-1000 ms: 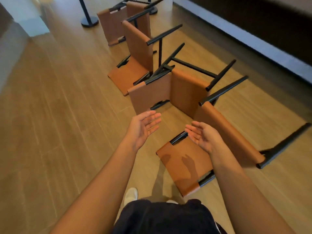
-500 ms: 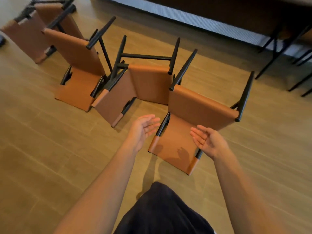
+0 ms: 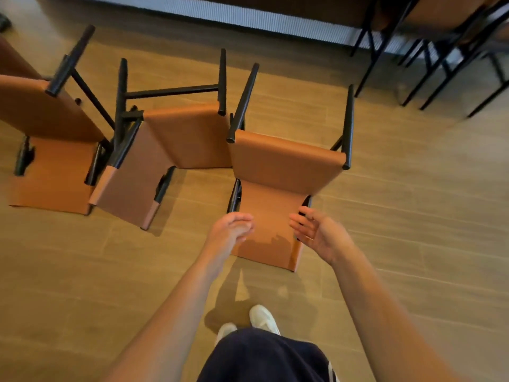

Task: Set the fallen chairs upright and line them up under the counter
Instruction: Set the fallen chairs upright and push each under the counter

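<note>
Right now my left hand (image 3: 231, 227) and right hand (image 3: 321, 235) hover w/ fingers loose, palms facing in, gripping nothing. One's over each side edge of the backrest of the nearest fallen chair (image 3: 283, 172), which lies flat on the wood floor (image 3: 413, 216) btwn them. Its seat stands on edge just beyond both hands, legs pointing away; a 2nd fallen chair (image 3: 179, 139) and a 3rd chair (image 3: 52, 172) lie past my left hand.
</note>
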The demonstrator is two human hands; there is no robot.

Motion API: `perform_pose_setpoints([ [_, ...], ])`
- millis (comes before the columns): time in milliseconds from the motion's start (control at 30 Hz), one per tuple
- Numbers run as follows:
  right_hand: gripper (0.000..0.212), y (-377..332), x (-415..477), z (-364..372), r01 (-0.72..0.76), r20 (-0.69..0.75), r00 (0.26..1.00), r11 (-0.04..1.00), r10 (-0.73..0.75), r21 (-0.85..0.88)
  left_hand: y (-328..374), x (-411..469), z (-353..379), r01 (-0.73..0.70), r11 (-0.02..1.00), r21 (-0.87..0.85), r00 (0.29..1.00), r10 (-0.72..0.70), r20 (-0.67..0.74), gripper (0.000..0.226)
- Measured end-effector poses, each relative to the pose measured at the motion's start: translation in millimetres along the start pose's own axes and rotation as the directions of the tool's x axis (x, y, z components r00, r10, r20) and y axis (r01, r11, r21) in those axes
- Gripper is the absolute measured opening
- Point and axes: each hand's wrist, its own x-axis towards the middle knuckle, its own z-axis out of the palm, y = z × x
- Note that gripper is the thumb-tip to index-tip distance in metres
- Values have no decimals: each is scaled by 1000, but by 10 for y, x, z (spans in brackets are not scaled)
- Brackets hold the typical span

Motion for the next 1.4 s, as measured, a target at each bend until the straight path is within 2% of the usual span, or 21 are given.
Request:
perform_pose_setpoints([
  [167, 27, 136, 322, 63, 73, -63, 995, 995, -77, -67, -131, 294, -35, -7, 994, 112, 998, 0, 62, 13],
  [400, 26, 512, 973, -86, 153, -77, 984, 986, -158, -60, -600, 954, 38, -36, 994, 107, 999, 32, 41, 14],
  [567, 22, 1068, 1801, -455, 216, -72, 972, 973, -223, -85, -1342, 1638, 99, -48, 974, 224, 992, 20, 125, 12],
  [633, 22, 1343, 2203, -578, 221, -75, 970, 969, -230, -106, -1694, 1965, 87, -75, 964, 254, 993, 49, 108, 11],
  [800, 22, 2040, 3250, -814, 261, -40, 963, 959, -266, -113, -2601, 2741, 98, -180, 955, 235, 983, 167, 74, 14],
  [1033, 22, 2905, 4309, -1055, 294, 2, 956, 954, -294, -67, -3768, 3477, 61, -197, 963, 183, 980, 193, 41, 13],
  [1400, 20, 3520, 5292, -1225, 356, 21, 934, 934, -356, -30, -4579, 4258, 74, -275, 943, 185, 960, 279, 6, 14],
])
